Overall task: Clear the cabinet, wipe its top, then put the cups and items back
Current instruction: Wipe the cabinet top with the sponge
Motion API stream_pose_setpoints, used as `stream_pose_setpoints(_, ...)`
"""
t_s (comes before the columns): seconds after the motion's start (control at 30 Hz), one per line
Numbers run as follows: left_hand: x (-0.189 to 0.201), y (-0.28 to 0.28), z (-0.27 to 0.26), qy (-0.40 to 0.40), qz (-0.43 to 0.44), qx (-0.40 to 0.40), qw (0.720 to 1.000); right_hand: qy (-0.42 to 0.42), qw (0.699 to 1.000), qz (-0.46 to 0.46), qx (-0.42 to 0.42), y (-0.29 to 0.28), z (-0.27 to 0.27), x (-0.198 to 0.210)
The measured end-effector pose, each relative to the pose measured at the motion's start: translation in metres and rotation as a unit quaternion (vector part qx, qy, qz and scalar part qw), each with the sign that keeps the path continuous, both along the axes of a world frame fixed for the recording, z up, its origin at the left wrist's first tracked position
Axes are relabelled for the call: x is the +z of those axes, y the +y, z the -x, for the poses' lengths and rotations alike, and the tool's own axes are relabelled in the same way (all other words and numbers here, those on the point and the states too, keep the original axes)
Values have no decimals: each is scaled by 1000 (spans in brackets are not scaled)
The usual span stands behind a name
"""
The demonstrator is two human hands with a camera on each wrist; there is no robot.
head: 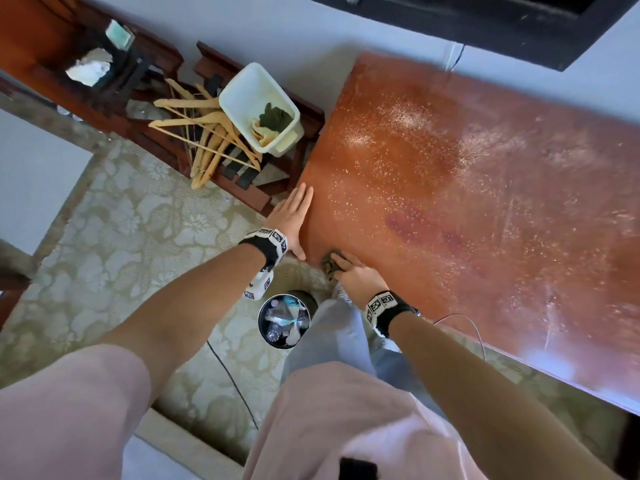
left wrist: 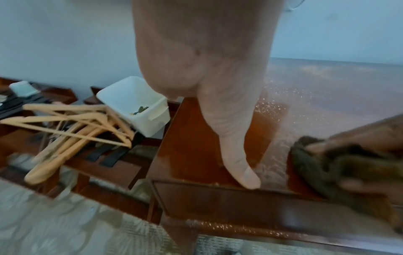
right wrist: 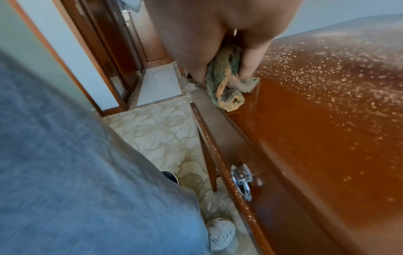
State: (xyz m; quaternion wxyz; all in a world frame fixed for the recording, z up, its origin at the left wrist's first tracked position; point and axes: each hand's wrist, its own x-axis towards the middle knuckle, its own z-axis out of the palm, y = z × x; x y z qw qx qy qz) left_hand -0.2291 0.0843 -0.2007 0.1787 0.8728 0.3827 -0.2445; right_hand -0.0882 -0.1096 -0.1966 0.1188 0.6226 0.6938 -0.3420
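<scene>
The reddish wooden cabinet top (head: 467, 188) fills the right of the head view, dusted with pale specks. My right hand (head: 353, 273) grips a bunched green-brown cloth (head: 329, 265) at the near left corner of the top; the cloth (right wrist: 226, 86) lies on the front edge under my curled fingers. My left hand (head: 294, 216) lies flat with straight fingers along the cabinet's left edge, its thumb (left wrist: 240, 165) resting on the top near the corner. The dark cloth (left wrist: 327, 163) shows blurred at the right of the left wrist view. No cups are in view.
A white plastic bin (head: 259, 109) with rags stands on a slatted wooden rack (head: 242, 181) left of the cabinet, beside several wooden hangers (head: 204, 140). A round bin of rubbish (head: 285, 318) sits on the patterned carpet below. A metal drawer handle (right wrist: 241, 177) juts from the cabinet front.
</scene>
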Motion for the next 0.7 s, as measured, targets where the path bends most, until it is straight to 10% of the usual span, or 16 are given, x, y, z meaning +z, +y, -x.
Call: stream_pose_setpoints(0.7,-25,13,-6,1,-4,-28,1000,-36,981,-129,-139,242,-65,-32)
